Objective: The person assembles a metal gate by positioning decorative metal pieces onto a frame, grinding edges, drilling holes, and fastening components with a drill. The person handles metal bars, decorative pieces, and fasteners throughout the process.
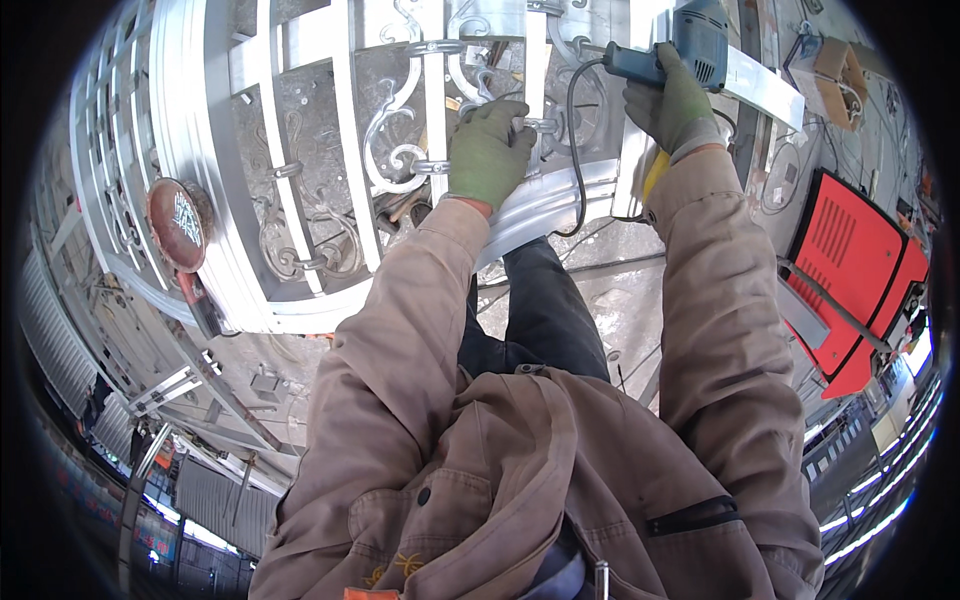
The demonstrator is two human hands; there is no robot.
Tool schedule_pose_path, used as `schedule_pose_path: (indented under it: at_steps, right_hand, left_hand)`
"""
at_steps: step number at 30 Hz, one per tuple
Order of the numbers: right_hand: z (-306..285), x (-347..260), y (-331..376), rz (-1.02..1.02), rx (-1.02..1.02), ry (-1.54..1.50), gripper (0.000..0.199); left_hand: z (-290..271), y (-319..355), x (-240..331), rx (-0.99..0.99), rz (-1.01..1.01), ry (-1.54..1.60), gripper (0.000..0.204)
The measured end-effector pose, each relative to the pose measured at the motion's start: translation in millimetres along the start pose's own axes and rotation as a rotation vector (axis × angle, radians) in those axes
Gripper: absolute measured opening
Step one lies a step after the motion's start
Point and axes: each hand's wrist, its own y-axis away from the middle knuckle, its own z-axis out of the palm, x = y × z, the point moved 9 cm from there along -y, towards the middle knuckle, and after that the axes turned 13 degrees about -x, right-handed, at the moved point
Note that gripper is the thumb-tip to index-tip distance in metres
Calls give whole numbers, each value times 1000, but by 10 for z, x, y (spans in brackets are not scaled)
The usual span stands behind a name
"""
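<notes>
At the top centre of the frame the left hand (488, 150), in a green glove, is closed around a small metal scroll piece on the silver ornamental gate panel (300, 180). At the upper right the gloved right hand (672, 100) grips a blue power tool (690, 45), probably a grinder, its black cord (575, 150) looping down. A red machine (850, 270) sits at the right edge.
</notes>
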Motion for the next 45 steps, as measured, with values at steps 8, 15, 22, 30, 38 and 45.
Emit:
schedule_pose_path:
  at_steps: [8, 15, 22, 30, 38, 45]
  right_hand:
    - [33, 44, 80, 59, -15, 134, 62]
    - [-34, 71, -106, -12, -6, -71, 46]
    - [-107, -188, -98, -237, -129, -793, 37]
    - [-294, -344, 1970, -498, -308, -437, 48]
    - [-46, -676, 2645, -18, -394, 332, 48]
    - [219, -666, 2178, 122, -421, 885, 36]
  left_hand:
    - [-38, 53, 122, 70, 101, -179, 43]
    - [-14, 47, 151, 32, 73, -185, 45]
    - [-90, 370, 216, 236, 72, -201, 45]
    - [217, 1035, 657, 92, 46, 219, 35]
    - [659, 953, 995, 227, 112, 1080, 56]
    - [1083, 480, 607, 179, -278, 1297, 77]
